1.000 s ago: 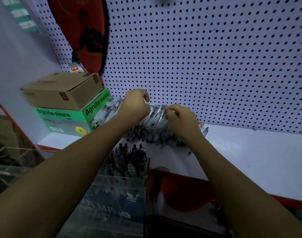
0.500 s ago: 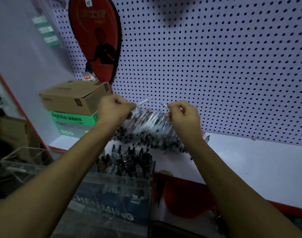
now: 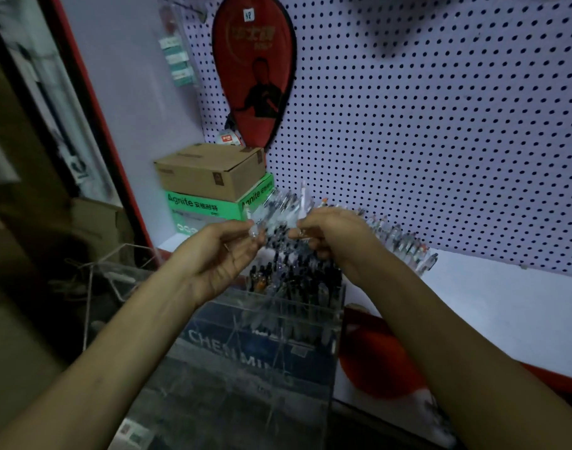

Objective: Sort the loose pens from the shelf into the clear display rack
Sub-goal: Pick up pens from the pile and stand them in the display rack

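Both hands are lifted above the clear display rack (image 3: 265,332), which holds several dark-capped pens standing upright in its back compartment. My left hand (image 3: 226,251), palm turned up, pinches a clear pen (image 3: 257,222) at its fingertips. My right hand (image 3: 330,232) grips another clear pen (image 3: 302,203) that sticks up past its fingers. Behind the hands a pile of loose pens (image 3: 398,238) lies on the white shelf (image 3: 489,306) against the pegboard.
A brown carton (image 3: 209,170) sits on a green box (image 3: 213,206) at the shelf's left end. A red racket cover (image 3: 255,69) hangs on the pegboard (image 3: 440,125). Something red (image 3: 378,362) lies right of the rack. Another clear rack (image 3: 115,277) stands lower left.
Both hands have lifted off the pen pile and drawn back over the rack, each with a pen. The left hand has turned palm up. The view has swung left.
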The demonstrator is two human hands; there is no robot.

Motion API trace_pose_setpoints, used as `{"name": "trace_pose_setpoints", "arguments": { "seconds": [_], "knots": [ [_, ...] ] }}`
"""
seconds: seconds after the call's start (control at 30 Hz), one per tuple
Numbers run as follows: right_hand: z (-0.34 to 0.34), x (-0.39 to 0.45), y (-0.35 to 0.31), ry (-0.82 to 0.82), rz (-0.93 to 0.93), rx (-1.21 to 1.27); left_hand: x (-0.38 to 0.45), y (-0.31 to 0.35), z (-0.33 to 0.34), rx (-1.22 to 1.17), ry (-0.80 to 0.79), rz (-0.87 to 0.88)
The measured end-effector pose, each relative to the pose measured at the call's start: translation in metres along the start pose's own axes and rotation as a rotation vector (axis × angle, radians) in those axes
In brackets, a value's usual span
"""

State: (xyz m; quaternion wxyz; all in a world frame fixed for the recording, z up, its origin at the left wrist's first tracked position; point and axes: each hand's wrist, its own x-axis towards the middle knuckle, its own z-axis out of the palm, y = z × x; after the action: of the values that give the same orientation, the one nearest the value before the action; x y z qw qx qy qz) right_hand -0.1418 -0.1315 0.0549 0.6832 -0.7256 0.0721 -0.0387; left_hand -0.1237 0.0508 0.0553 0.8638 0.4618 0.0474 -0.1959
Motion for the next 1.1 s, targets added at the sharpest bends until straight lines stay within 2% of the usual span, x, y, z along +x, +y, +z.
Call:
{"name": "trace_pose_setpoints", "arguments": {
  "seconds": [0.07,0.2,0.37,0.47,0.63,0.73,0.87,1.1],
  "knots": [
    [0.004,-0.004,-0.006,-0.019,0.010,-0.009,-0.005,-0.001,-0.012,0.111,0.053,0.077],
    [0.010,-0.003,-0.011,-0.055,-0.038,-0.098,-0.004,-0.004,-0.040,0.717,0.195,0.361],
    [0.031,-0.005,-0.001,-0.106,-0.145,-0.268,0.002,-0.018,-0.056,1.132,0.138,0.565],
    [0.039,-0.006,0.005,-0.096,-0.225,-0.339,0.005,-0.024,-0.063,1.315,0.116,0.624],
    [0.047,-0.003,0.009,-0.088,-0.305,-0.380,0.008,-0.028,-0.071,1.549,0.149,0.593],
    [0.051,-0.003,0.006,-0.096,-0.340,-0.408,0.009,-0.029,-0.076,1.572,0.111,0.678],
    [0.051,-0.003,0.006,-0.052,-0.390,-0.500,0.007,-0.026,-0.079,1.354,0.121,0.823],
    [0.048,0.009,0.008,-0.108,-0.284,-0.748,0.013,-0.028,-0.081,1.465,0.119,0.726]
  ]
}}
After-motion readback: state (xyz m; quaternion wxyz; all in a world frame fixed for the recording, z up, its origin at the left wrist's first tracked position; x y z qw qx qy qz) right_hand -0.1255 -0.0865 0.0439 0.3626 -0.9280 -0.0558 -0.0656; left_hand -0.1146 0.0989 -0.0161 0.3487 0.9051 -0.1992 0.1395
